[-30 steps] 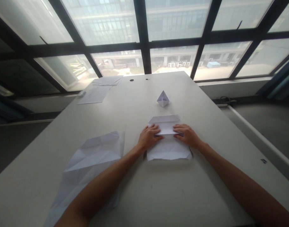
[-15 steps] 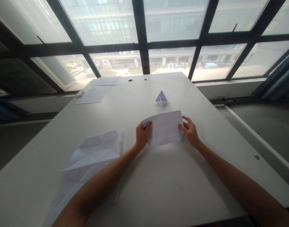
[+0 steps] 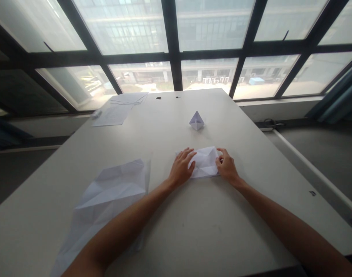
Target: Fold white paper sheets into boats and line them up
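Right in front of me on the white table (image 3: 193, 234), my left hand (image 3: 181, 167) lies spread, its fingers pressing down on the left end of a folded white paper (image 3: 204, 162). My right hand (image 3: 228, 166) has its fingertips (image 3: 220, 152) curled against the paper's right end; I cannot tell whether they pinch it. A moment ago I held this paper between both hands as a wider sheet. Now it lies on the table, smaller, with angled creases on top. Beside my left forearm lies a large creased paper sheet (image 3: 107, 200), apart from my hands. Farther ahead stands a small pointed origami figure (image 3: 196, 120). Loose papers (image 3: 114, 115) lie toward the far left corner, beneath the big window (image 3: 210, 38).
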Demonstrator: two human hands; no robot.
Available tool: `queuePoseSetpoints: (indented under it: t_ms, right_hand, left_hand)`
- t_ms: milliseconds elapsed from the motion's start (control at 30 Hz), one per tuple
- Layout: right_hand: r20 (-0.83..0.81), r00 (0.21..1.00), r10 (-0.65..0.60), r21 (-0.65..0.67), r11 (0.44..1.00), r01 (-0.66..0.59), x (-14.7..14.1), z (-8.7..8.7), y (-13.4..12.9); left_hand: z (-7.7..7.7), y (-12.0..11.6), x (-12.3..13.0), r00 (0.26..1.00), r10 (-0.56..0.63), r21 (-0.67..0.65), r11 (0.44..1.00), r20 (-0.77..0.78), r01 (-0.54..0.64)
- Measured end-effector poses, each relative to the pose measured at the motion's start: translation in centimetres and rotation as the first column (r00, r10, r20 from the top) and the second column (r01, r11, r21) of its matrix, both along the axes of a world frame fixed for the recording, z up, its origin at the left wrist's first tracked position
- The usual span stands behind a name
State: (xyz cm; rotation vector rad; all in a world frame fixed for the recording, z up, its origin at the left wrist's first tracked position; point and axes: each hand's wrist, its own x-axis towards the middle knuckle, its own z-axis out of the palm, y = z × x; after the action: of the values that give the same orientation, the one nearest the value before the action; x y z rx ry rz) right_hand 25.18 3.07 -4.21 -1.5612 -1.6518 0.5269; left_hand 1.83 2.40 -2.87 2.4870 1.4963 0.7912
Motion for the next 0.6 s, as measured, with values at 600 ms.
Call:
queuePoseSetpoints:
  t_ms: [600]
  right_hand:
    - [0.564, 0.770, 0.300, -0.057, 0.944, -0.326, -7.4, -0.6, 0.0]
  left_hand:
    - [-1.4, -0.3, 0.6, 0.903, -0.110, -0.103, 0.992, -0.415, 0.073]
